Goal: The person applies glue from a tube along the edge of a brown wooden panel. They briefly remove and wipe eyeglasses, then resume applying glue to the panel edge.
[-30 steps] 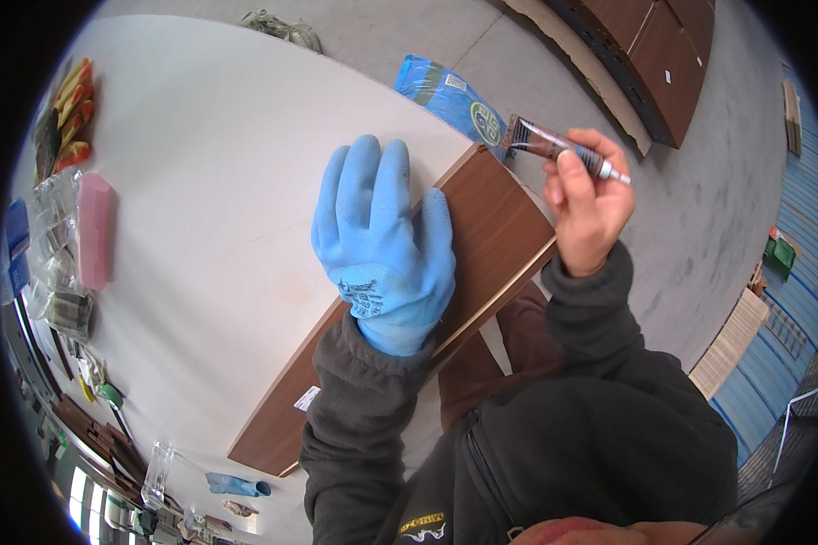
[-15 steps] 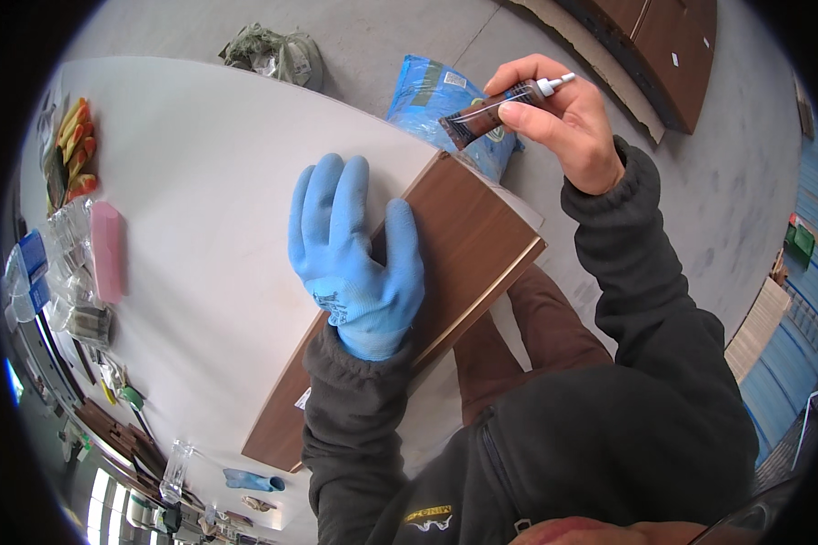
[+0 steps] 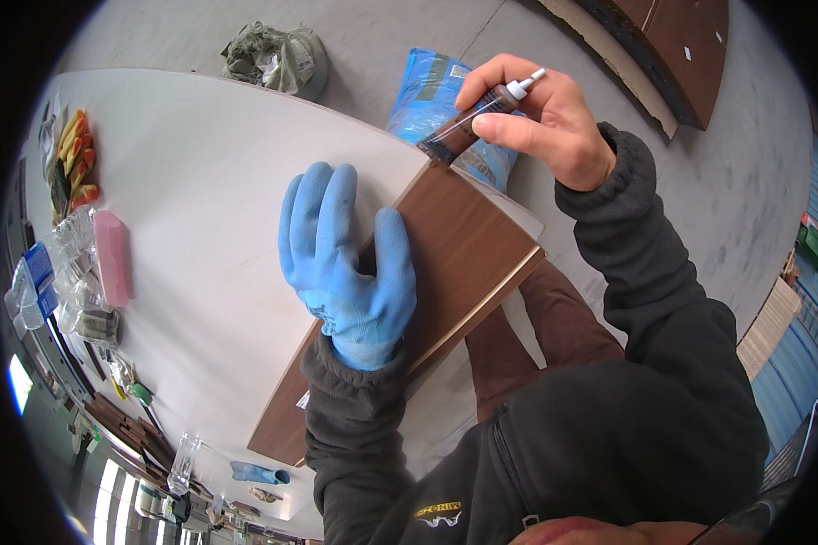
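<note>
My left hand (image 3: 350,268), in a blue work glove, lies over a brown wood-grain board (image 3: 473,241) with its fingers stretched past the board's far long edge. Bare of any glove, my right hand (image 3: 550,118) pinches a brown squeeze tube (image 3: 468,123) with a white nozzle. The nozzle points up and to the right, while the tube's flat end hangs at the board's far corner; whether it touches the wood I cannot tell. The board lies slantwise along the near edge of a white table (image 3: 218,182), reaching under my left forearm.
On the table's left stand a pink block (image 3: 112,259), orange-yellow gloves (image 3: 77,159) and clear plastic packs (image 3: 82,272). A blue glove (image 3: 259,473) lies lower left. Beyond the table are a blue wrapped package (image 3: 418,95), a bag-lined bin (image 3: 277,59) and brown panels (image 3: 677,64).
My right hand has moved a little left, bringing the tube's flat end to the board's corner. My left hand stays on the board. The whole view has shifted slightly.
</note>
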Tool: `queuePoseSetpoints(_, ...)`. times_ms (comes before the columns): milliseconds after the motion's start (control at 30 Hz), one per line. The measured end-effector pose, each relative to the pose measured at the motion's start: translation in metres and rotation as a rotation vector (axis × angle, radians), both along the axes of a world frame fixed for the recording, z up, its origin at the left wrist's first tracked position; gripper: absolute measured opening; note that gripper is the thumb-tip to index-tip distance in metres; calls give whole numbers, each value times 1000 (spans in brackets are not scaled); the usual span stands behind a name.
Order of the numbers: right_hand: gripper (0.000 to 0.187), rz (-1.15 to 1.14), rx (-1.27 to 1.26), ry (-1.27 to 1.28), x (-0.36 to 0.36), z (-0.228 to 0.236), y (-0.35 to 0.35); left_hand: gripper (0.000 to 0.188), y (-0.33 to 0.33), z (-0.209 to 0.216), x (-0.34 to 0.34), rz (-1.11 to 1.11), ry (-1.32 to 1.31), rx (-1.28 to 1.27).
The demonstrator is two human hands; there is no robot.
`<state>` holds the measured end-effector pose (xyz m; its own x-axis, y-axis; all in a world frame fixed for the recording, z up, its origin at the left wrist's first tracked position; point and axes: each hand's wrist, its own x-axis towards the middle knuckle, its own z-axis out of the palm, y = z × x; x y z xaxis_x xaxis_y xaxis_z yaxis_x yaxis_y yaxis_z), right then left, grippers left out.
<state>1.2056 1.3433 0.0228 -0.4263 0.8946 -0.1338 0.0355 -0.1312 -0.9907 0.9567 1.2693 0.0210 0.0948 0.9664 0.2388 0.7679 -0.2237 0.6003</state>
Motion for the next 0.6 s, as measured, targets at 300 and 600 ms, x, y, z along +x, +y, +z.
queuePoseSetpoints(300,20,35,42,-47,-6,0,5,44,0,1,-1,-1,-10,-10)
queuePoseSetpoints(600,21,-32,104,-99,1,2,14,44,0,1,-1,-2,-2,-7)
